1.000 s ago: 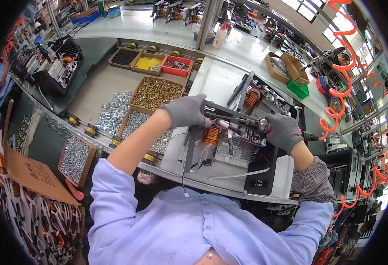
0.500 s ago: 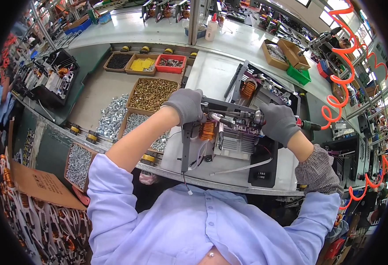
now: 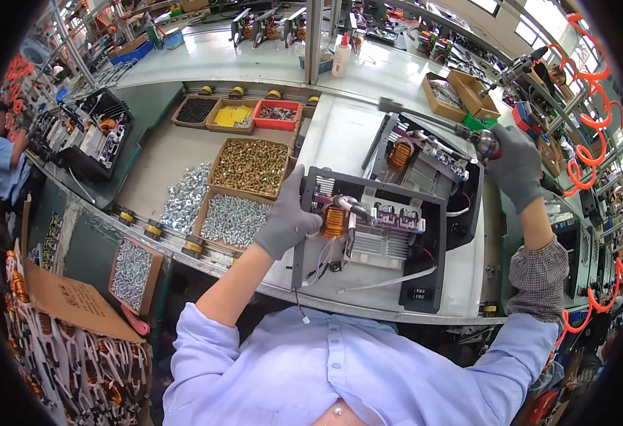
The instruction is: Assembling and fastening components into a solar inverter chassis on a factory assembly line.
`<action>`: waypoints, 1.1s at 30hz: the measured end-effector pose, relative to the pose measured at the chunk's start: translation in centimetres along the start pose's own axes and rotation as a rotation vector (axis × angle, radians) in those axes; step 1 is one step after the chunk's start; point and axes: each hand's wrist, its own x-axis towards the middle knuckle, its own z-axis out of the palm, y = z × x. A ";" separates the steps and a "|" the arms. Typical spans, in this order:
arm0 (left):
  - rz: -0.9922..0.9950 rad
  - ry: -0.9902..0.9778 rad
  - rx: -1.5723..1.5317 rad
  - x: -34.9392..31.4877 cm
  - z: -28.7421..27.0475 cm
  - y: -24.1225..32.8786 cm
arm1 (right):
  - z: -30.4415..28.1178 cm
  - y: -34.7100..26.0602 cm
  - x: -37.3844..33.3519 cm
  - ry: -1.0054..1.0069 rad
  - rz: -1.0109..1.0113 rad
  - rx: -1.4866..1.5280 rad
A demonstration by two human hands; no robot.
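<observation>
Chassis (image 3: 436,227), black and open-topped, flat on the surface (image 3: 336,135) near its front edge, with coil (image 3: 333,221) toward the left wall and finned heat sink (image 3: 375,248) mid-floor. Left hand (image 3: 290,220) at that left wall, thumb inside, fingers apparently closed on it. Lead (image 3: 301,309) drooping over the surface's front edge: a likely snag from any sideways drag. Second chassis (image 3: 471,188) just behind, toward the right edge, overlapping in view; contact between the two impossible to tell. Probable scrape of both walls from a push away from the front edge. Driver (image 3: 483,142) by the right edge, in right hand (image 3: 516,165), fingers wrapped round it, long shaft pointing left across the far end of second chassis. Height above it unclear; main danger, by judgement, damage to parts inside from a low swing. Red hose (image 3: 587,153) farther right, link to driver unclear; possible tangle from its loose loops. Silver fasteners (image 3: 233,220) just left of left hand, brass fasteners (image 3: 250,165) behind: possible spill from a careless forearm.
</observation>
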 end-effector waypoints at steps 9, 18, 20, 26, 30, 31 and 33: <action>0.414 0.048 0.374 4.6 -0.8 2.1 | 5.8 3.2 0.2 -0.413 0.166 -0.115; 0.127 -0.446 0.236 14.7 3.0 6.4 | 7.3 2.0 2.7 -0.603 0.184 -0.082; 0.147 -0.474 0.535 14.9 5.7 6.1 | 7.6 2.3 2.8 -0.603 0.184 -0.088; -0.024 -0.653 0.552 15.6 7.2 5.9 | 9.5 3.6 2.4 -0.655 0.158 -0.057; -0.003 -0.584 0.566 15.6 7.5 5.4 | 10.2 3.2 2.0 -0.682 0.166 0.003; -0.011 -0.608 0.587 15.6 7.5 5.7 | 10.8 3.5 1.8 -0.666 0.162 0.017; -0.014 -0.640 0.608 15.6 7.6 6.4 | 11.3 3.9 1.7 -0.654 0.167 0.027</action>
